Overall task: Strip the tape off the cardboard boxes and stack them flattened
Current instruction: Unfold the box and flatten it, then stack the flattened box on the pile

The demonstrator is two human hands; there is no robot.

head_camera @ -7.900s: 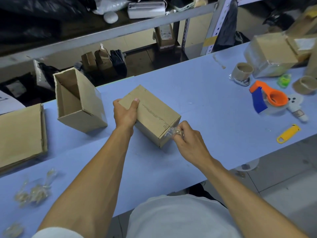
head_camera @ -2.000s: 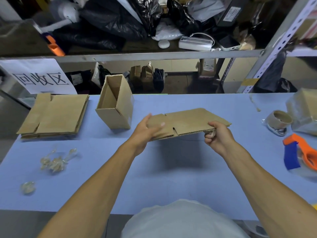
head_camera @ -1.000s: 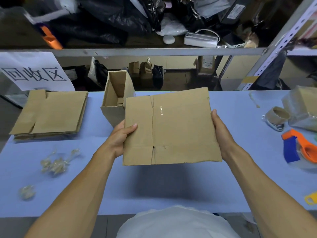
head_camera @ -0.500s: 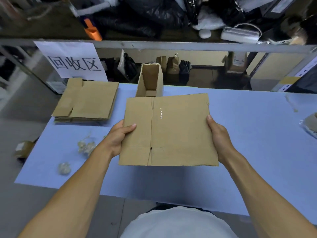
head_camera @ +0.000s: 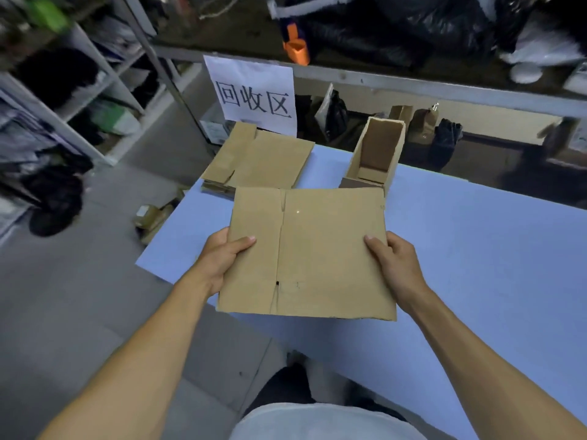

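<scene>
Both hands, left hand [head_camera: 222,262] and right hand [head_camera: 394,265], thumbs clamped on the flattened box [head_camera: 311,252], have carried it nearer the stack [head_camera: 263,157], ready for stacking.

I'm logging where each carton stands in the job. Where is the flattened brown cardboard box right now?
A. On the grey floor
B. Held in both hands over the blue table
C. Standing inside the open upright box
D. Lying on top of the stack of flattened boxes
B: the left hand and right hand grip opposite edges of the flattened brown cardboard box, short of the stack of flattened boxes on the blue table.
</scene>
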